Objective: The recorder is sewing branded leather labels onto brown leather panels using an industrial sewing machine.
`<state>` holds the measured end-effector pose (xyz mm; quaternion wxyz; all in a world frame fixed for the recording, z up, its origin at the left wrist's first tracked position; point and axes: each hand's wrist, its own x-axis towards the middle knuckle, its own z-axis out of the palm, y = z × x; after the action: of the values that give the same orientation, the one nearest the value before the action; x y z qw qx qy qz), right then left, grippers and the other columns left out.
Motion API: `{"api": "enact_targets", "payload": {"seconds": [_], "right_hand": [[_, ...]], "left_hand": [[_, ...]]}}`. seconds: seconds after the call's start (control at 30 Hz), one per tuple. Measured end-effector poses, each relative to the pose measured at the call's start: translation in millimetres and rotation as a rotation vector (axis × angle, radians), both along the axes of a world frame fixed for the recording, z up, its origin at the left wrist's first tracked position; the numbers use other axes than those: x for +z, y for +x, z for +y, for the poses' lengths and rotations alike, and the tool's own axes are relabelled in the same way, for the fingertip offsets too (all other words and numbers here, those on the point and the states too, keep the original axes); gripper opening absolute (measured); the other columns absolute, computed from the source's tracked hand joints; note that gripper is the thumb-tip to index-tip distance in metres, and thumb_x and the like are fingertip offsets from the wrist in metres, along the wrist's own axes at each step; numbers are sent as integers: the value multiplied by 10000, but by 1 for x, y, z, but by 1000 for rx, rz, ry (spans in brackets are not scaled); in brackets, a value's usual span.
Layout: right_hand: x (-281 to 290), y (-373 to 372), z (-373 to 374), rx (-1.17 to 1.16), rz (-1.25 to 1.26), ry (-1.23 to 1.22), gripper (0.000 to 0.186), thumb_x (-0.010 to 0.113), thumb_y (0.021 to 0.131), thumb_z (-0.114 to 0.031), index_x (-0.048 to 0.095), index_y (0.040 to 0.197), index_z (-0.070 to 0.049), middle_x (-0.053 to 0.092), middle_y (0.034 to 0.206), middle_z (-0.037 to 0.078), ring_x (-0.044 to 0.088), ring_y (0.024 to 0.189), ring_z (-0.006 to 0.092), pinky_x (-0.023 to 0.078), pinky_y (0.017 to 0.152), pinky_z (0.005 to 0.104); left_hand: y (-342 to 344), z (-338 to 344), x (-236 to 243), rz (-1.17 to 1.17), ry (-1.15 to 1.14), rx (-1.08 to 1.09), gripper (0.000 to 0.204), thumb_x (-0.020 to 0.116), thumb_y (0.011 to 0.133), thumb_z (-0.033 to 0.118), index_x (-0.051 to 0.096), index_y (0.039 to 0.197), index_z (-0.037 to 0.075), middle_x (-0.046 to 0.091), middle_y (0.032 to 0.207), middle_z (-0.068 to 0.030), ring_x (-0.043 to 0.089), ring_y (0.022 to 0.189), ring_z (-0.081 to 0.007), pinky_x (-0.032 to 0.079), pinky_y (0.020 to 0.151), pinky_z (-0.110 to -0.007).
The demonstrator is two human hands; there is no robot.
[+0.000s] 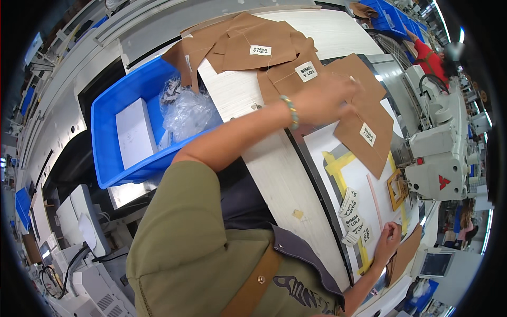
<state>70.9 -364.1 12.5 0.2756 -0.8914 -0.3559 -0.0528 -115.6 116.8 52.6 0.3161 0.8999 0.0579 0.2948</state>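
We note a brown piece (373, 152) with a white label (367, 134) lying over the far part of the white sheet (359, 174), just left of the sewing machine (438, 158). From the left hand (330, 98) it lies to the right and nearer; that hand's fingers are close by its far-left edge, though motion blur hides whether they touch it. The left hand is clearly the nearer of the two: the right hand (388, 240) sits well apart, at the near end of the sheet. Long axis of the piece, as best we read it, runs on a slant from far left to near right, one corner pointing nearer, toward the yellow frame (397, 189). Left hand: fingers partly bent above the brown pieces; we cannot tell whether they pinch anything. Right hand: fingers curled in, beside another brown panel (405, 254); whether something is between them we cannot tell. Left of the right hand, a loose pile of white tags (352, 219); between tags and frame, a slim pink strip (374, 198). Farther left, a brown heap (285, 50) covers the surface (282, 179).
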Motion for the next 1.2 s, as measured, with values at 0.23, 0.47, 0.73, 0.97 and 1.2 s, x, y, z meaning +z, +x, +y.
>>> {"api": "enact_targets", "payload": {"seconds": [0.23,0.47,0.73,0.97,1.2], "right_hand": [[5,1,-2,-16,-35,-31,72,640,1029,-58,658,1063,2,577,902,45,503,783,156,450,753,298],[12,-8,-8,-63,-68,-43,52,629,1022,-23,639,1051,19,563,917,63,515,786,168,453,734,305],[5,-4,3,-24,-17,-11,57,627,1024,-18,643,1060,22,567,919,71,522,784,169,455,732,308],[2,0,3,3,-3,-20,70,634,1040,-51,651,1075,8,590,924,54,516,807,154,459,767,297],[0,3,2,-1,-14,-40,66,633,1037,-40,647,1067,17,600,943,60,522,807,163,459,768,301]], "left_hand": [[-152,222,-104,-551,-274,1342,536,775,972,230,623,1422,-20,695,1372,-182,703,1168,-302,553,1051,-420],[-180,250,-206,-558,-1847,766,405,593,1117,365,668,1364,53,713,1368,-193,697,1253,-294,575,1069,-495],[-236,227,-172,-760,-1596,593,304,679,1088,320,714,1221,49,786,1123,-101,754,1014,-224,620,945,-359],[-232,181,-141,-1052,-900,794,148,745,1052,141,705,1134,25,754,1053,-42,718,918,-135,605,831,-299],[-212,137,-134,-939,-303,996,188,687,1104,201,669,1066,18,659,927,14,568,839,-48,489,754,-232]]}}
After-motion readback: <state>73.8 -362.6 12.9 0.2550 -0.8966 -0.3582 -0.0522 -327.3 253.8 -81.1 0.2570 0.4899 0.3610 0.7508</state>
